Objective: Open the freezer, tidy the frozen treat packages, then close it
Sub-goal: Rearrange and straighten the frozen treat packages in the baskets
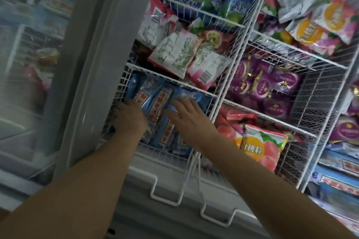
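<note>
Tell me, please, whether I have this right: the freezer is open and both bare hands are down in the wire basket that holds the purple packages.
Not quite. The head view shows the left hand and right hand in the wire basket of blue packages; the purple packages lie in a neighbouring basket to the right. The freezer is indeed open and both hands are bare.

You had little of the room in view. To your left lay a sliding glass lid [29,60], misted and streaked with pale reflections, its wide grey-white frame [91,68] running slantwise up the picture. Along the bottom ran a grey ledge [147,217]. The light was dim and cool, brightest on the glass. No wall, floor or window could be made out.
</note>
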Available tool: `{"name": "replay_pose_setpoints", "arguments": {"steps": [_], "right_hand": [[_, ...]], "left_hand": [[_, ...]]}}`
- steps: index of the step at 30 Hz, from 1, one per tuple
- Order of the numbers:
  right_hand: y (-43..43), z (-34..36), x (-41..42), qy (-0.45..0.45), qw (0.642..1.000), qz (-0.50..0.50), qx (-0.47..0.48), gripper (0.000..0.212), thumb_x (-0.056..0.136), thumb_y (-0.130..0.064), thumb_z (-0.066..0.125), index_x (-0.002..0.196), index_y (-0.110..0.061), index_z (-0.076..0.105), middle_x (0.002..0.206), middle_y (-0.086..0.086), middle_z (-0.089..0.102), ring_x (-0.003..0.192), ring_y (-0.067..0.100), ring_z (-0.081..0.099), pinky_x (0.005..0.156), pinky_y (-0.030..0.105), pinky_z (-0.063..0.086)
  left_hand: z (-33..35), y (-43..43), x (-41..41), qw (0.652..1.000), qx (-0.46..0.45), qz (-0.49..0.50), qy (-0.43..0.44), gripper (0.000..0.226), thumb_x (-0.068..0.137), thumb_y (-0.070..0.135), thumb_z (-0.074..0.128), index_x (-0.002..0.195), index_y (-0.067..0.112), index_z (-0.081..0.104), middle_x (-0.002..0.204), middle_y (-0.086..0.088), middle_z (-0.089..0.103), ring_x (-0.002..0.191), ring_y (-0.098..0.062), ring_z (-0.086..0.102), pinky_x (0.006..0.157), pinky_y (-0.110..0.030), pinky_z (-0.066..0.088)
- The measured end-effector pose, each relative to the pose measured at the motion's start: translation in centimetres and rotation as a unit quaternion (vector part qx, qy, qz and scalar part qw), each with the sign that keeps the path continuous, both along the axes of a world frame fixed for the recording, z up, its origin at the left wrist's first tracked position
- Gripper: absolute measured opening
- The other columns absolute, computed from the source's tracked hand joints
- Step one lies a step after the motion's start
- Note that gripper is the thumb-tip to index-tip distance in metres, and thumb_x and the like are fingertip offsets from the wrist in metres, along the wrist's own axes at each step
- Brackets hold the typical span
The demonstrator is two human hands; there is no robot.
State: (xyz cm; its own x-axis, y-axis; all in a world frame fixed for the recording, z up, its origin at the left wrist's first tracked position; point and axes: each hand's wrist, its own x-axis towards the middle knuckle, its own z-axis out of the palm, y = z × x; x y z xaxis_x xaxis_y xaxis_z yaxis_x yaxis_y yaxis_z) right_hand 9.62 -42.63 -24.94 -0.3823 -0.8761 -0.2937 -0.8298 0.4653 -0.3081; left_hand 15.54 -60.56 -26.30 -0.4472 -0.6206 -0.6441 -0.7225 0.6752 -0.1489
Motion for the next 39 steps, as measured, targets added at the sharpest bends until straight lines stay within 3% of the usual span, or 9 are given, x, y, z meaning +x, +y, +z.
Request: {"name": "replay_pose_setpoints", "arguments": {"steps": [6, 11, 15, 20, 23, 27, 32, 36, 39], "right_hand": [[6.1, 2.7, -0.1, -0.064, 0.974, -0.195, -0.101, 0.059, 0.083, -0.006, 0.062, 0.140, -0.002, 0.045, 0.139, 0.019, 0.046, 0.129, 0.036, 0.041, 0.109, 0.047, 0.037], [15.1, 5.0, -0.5, -0.069, 0.939, -0.315, -0.118, 0.059, 0.084, -0.009, 0.062, 0.139, 0.001, 0.043, 0.136, 0.018, 0.046, 0.126, 0.034, 0.040, 0.110, 0.042, 0.033], [24.3, 6.1, -0.3, -0.039, 0.918, -0.387, -0.082, 0.057, 0.087, -0.010, 0.059, 0.140, 0.001, 0.042, 0.140, 0.018, 0.043, 0.131, 0.033, 0.036, 0.112, 0.042, 0.030], [36.6, 6.5, -0.6, 0.020, 0.877, -0.480, 0.010, 0.047, 0.086, -0.006, 0.057, 0.133, -0.007, 0.052, 0.133, 0.014, 0.047, 0.120, 0.033, 0.042, 0.100, 0.043, 0.041], [42.6, 5.9, -1.4, 0.017, 0.866, -0.496, 0.064, 0.047, 0.085, -0.005, 0.056, 0.132, -0.012, 0.055, 0.128, 0.013, 0.049, 0.116, 0.034, 0.043, 0.093, 0.048, 0.045], [45.8, 3.9, -2.5, -0.046, 0.900, -0.421, 0.101, 0.046, 0.089, -0.024, 0.063, 0.134, -0.017, 0.055, 0.133, 0.008, 0.049, 0.125, 0.030, 0.042, 0.097, 0.043, 0.043], [45.5, 2.4, -4.5, -0.032, 0.924, -0.346, 0.156, 0.047, 0.087, -0.040, 0.067, 0.128, -0.020, 0.057, 0.130, 0.004, 0.050, 0.125, 0.027, 0.042, 0.101, 0.047, 0.035], [44.7, 3.0, -5.9, -0.047, 0.924, -0.315, 0.209, 0.037, 0.087, -0.037, 0.068, 0.117, -0.018, 0.059, 0.119, 0.005, 0.054, 0.117, 0.028, 0.046, 0.096, 0.052, 0.036], [45.0, 3.8, -6.3, -0.051, 0.919, -0.316, 0.230, 0.040, 0.085, -0.035, 0.070, 0.119, -0.016, 0.059, 0.118, 0.008, 0.053, 0.115, 0.029, 0.048, 0.096, 0.052, 0.039]], "left_hand": [[3.7, 3.9, -1.2, 0.983, 0.029, -0.118, 0.141, 0.045, 0.094, 0.026, 0.055, 0.127, -0.002, 0.044, 0.120, -0.025, 0.047, 0.114, -0.041, 0.041, 0.083, -0.050, 0.045], [6.7, 14.4, -2.7, 0.899, 0.132, -0.299, 0.291, 0.036, 0.092, 0.025, 0.057, 0.121, 0.006, 0.050, 0.112, -0.016, 0.051, 0.104, -0.030, 0.044, 0.083, -0.045, 0.042], [7.5, 23.6, -5.1, 0.830, 0.213, -0.349, 0.379, 0.031, 0.091, 0.021, 0.057, 0.117, 0.004, 0.056, 0.114, -0.013, 0.053, 0.107, -0.026, 0.045, 0.091, -0.032, 0.038], [7.7, 35.4, -8.4, 0.758, 0.306, -0.446, 0.365, 0.022, 0.091, 0.014, 0.062, 0.110, 0.003, 0.062, 0.101, -0.011, 0.058, 0.097, -0.029, 0.055, 0.080, -0.039, 0.047], [6.3, 41.7, -9.0, 0.743, 0.356, -0.511, 0.244, 0.030, 0.094, 0.032, 0.059, 0.111, 0.008, 0.059, 0.105, -0.006, 0.056, 0.100, -0.023, 0.054, 0.080, -0.039, 0.047], [3.3, 44.9, -7.8, 0.724, 0.333, -0.600, 0.072, 0.059, 0.090, 0.049, 0.060, 0.133, 0.011, 0.047, 0.123, -0.008, 0.051, 0.109, -0.025, 0.051, 0.089, -0.037, 0.046], [2.0, 45.5, -6.5, 0.756, 0.283, -0.580, 0.112, 0.050, 0.094, 0.036, 0.057, 0.137, 0.014, 0.044, 0.126, -0.008, 0.049, 0.107, -0.026, 0.052, 0.088, -0.038, 0.047], [3.2, 46.6, -6.8, 0.723, 0.234, -0.634, 0.144, 0.047, 0.089, 0.030, 0.061, 0.130, 0.011, 0.048, 0.114, -0.010, 0.051, 0.098, -0.027, 0.053, 0.069, -0.033, 0.041], [4.3, 47.6, -6.7, 0.706, 0.176, -0.672, 0.138, 0.048, 0.087, 0.029, 0.063, 0.128, 0.010, 0.046, 0.114, -0.009, 0.049, 0.100, -0.024, 0.052, 0.065, -0.032, 0.039]]}}
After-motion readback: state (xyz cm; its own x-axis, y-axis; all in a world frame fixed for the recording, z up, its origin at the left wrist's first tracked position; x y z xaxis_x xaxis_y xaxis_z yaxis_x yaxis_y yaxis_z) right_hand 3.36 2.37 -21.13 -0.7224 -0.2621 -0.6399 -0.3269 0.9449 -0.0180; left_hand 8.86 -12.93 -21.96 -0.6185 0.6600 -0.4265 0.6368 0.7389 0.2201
